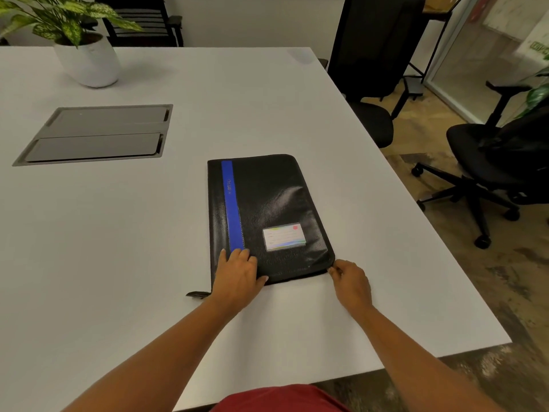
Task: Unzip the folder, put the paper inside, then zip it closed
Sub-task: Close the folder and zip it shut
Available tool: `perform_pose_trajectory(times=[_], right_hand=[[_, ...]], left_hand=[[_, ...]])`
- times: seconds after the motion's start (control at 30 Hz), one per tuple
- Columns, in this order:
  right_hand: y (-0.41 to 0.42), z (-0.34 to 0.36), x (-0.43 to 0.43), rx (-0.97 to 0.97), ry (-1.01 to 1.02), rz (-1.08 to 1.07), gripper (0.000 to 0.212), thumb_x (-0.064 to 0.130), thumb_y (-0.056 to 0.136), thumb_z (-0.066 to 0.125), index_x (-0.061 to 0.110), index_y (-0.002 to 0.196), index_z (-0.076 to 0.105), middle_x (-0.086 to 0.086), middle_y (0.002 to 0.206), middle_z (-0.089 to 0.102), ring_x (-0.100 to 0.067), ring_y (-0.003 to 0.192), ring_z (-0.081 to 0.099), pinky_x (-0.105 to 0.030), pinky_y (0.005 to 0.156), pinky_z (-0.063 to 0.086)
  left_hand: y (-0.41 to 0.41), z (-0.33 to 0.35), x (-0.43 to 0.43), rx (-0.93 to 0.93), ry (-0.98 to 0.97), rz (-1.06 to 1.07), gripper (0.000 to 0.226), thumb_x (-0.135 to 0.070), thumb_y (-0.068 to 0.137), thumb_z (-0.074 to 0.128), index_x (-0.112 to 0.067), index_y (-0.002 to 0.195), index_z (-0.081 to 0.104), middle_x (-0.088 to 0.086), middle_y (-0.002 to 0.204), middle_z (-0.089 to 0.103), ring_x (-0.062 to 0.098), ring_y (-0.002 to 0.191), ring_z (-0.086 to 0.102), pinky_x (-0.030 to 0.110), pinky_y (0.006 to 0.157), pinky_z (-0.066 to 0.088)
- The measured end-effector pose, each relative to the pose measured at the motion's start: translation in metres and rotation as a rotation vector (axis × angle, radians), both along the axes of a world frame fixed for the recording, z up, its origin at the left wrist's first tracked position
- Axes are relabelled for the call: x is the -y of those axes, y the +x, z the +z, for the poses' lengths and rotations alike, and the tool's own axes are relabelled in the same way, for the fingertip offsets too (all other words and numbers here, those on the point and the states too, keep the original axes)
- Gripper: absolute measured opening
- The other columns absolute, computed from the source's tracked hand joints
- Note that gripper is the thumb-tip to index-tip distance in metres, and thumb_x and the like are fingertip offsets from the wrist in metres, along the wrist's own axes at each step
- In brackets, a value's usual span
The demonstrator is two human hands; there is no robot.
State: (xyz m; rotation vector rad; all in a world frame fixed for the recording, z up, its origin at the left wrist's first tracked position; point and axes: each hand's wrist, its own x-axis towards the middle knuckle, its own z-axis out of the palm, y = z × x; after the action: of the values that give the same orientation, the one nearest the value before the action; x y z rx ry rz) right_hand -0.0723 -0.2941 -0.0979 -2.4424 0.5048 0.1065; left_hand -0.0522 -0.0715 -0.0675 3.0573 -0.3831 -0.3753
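Two hands: left hand flat, pinning black blue-striped zip folder to white table; right hand pinches its near-right corner. Best: draw zip steadily.

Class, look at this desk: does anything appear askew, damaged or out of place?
Nothing serious. A small black tab pokes out sideways onto the white table at the near-left corner of the black zip folder with a blue stripe, whose cover looks creased. Nothing spilled.
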Motion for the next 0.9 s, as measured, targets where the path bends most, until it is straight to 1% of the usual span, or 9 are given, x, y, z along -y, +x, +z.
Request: perform_pose_trajectory(times=[0.07, 0.13, 0.27, 0.33, 0.43, 0.6, 0.63, 0.73, 0.9], right_hand=[[-0.001, -0.001, -0.001, 0.04, 0.073, -0.082, 0.02, 0.02, 0.092, 0.054, 0.006, 0.1, 0.066, -0.014, 0.102, 0.066, -0.025, 0.085, 0.06, -0.026, 0.07, 0.045], [-0.002, -0.002, 0.0, 0.088, 0.111, -0.167, 0.022, 0.021, 0.089, 0.059, 0.006, 0.104, 0.066, -0.013, 0.105, 0.067, -0.027, 0.091, 0.062, -0.029, 0.076, 0.048], [0.003, -0.007, 0.003, 0.103, 0.216, -0.225, 0.021, 0.017, 0.085, 0.064, 0.006, 0.102, 0.068, -0.014, 0.104, 0.067, -0.029, 0.088, 0.065, -0.034, 0.079, 0.053], [0.005, -0.008, 0.008, 0.088, 0.318, -0.23, 0.02, 0.014, 0.084, 0.065, 0.004, 0.102, 0.067, -0.014, 0.1, 0.067, -0.026, 0.08, 0.064, -0.031, 0.073, 0.054], [0.002, -0.009, 0.015, 0.101, 0.417, -0.167, 0.019, 0.012, 0.086, 0.063, 0.003, 0.102, 0.067, -0.006, 0.09, 0.062, -0.014, 0.066, 0.057, -0.014, 0.062, 0.046], [0.006, -0.014, 0.023, 0.101, 0.431, -0.125, 0.007, 0.01, 0.084, 0.064, 0.011, 0.09, 0.068, 0.005, 0.076, 0.057, -0.01, 0.061, 0.054, -0.007, 0.053, 0.047], [0.009, -0.014, 0.024, 0.1, 0.428, -0.13, 0.006, 0.01, 0.084, 0.065, 0.015, 0.086, 0.067, 0.006, 0.075, 0.057, -0.011, 0.059, 0.054, -0.009, 0.054, 0.047], [0.016, -0.016, 0.028, 0.09, 0.378, -0.135, 0.011, 0.01, 0.083, 0.065, 0.02, 0.079, 0.064, 0.006, 0.072, 0.058, -0.013, 0.055, 0.055, -0.033, 0.066, 0.052], [0.035, -0.013, 0.033, 0.085, 0.268, -0.087, 0.007, 0.013, 0.083, 0.065, 0.019, 0.081, 0.067, 0.006, 0.073, 0.057, -0.018, 0.062, 0.056, -0.036, 0.073, 0.052]], left_hand=[[0.005, -0.001, 0.012, -0.032, -0.09, -0.001, 0.057, -0.05, 0.091, 0.044, -0.019, 0.139, 0.036, 0.004, 0.155, 0.02, 0.022, 0.145, 0.013, 0.053, 0.116, 0.006], [0.012, -0.002, 0.027, -0.089, -0.159, 0.029, 0.066, -0.053, 0.09, 0.045, -0.023, 0.145, 0.024, 0.002, 0.158, 0.004, 0.023, 0.146, -0.001, 0.056, 0.114, 0.0], [0.028, -0.007, 0.053, -0.153, -0.188, 0.148, 0.081, -0.066, 0.084, 0.041, -0.031, 0.148, 0.005, 0.003, 0.157, -0.015, 0.026, 0.145, -0.016, 0.063, 0.11, -0.005], [0.033, -0.011, 0.063, -0.184, -0.177, 0.208, 0.091, -0.072, 0.079, 0.041, -0.033, 0.148, -0.002, 0.004, 0.155, -0.023, 0.029, 0.143, -0.022, 0.067, 0.107, -0.008], [0.036, -0.017, 0.069, -0.25, -0.153, 0.261, 0.102, -0.079, 0.073, 0.04, -0.032, 0.147, -0.012, 0.005, 0.153, -0.029, 0.03, 0.141, -0.026, 0.07, 0.103, -0.011], [0.038, -0.026, 0.066, -0.297, -0.091, 0.248, 0.106, -0.083, 0.069, 0.038, -0.034, 0.144, -0.02, 0.004, 0.151, -0.034, 0.029, 0.139, -0.031, 0.071, 0.102, -0.012], [0.038, -0.027, 0.067, -0.303, -0.088, 0.248, 0.107, -0.083, 0.069, 0.038, -0.034, 0.144, -0.021, 0.003, 0.151, -0.035, 0.029, 0.139, -0.031, 0.071, 0.102, -0.012], [0.038, -0.028, 0.068, -0.315, -0.07, 0.249, 0.108, -0.084, 0.068, 0.039, -0.034, 0.143, -0.022, 0.004, 0.15, -0.036, 0.029, 0.138, -0.032, 0.071, 0.101, -0.012], [0.041, -0.028, 0.071, -0.332, -0.056, 0.247, 0.108, -0.082, 0.07, 0.04, -0.034, 0.143, -0.023, 0.005, 0.149, -0.038, 0.031, 0.137, -0.033, 0.072, 0.101, -0.012]])
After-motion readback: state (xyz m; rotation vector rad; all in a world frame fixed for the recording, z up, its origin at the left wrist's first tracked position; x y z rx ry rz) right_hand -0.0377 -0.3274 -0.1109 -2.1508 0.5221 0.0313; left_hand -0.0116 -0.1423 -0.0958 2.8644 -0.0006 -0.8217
